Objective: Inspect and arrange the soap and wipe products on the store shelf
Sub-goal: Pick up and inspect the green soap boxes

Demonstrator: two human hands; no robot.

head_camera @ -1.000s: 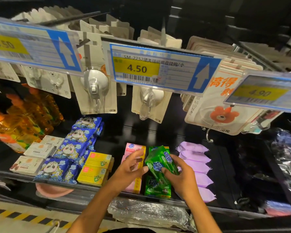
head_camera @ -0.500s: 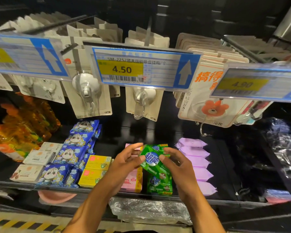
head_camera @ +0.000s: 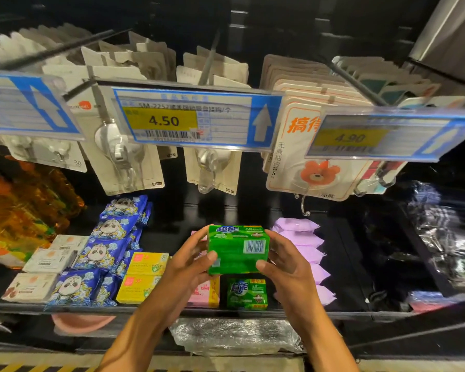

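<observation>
Green soap (head_camera: 238, 251) in hands (head_camera: 183, 272) (head_camera: 287, 269), purple wipes (head_camera: 306, 253) beside

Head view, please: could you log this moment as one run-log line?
step: inspect | left hand: grips green pack | right hand: grips green pack | pack: barcode side up, above shelf

Price label (head_camera: 196, 119) reading 4.50 fronts hanging hook cards (head_camera: 145, 170); orange bottles (head_camera: 30, 210) far left; plastic-wrapped bundle (head_camera: 234, 336) low centre.

- The middle price tag (head_camera: 196, 118) says "4.50" and "SM-2252", and has a white arrow pointing up.
- The right price tag (head_camera: 387, 136) says "4.90", a bit blurry.
- The upper green soap pack (head_camera: 234, 253) says "超能" and has a barcode.
- The lower green soap pack (head_camera: 247, 293) says "超能" too.
- The bear card (head_camera: 293, 162) says "无痕粘钩" and "5".
</observation>
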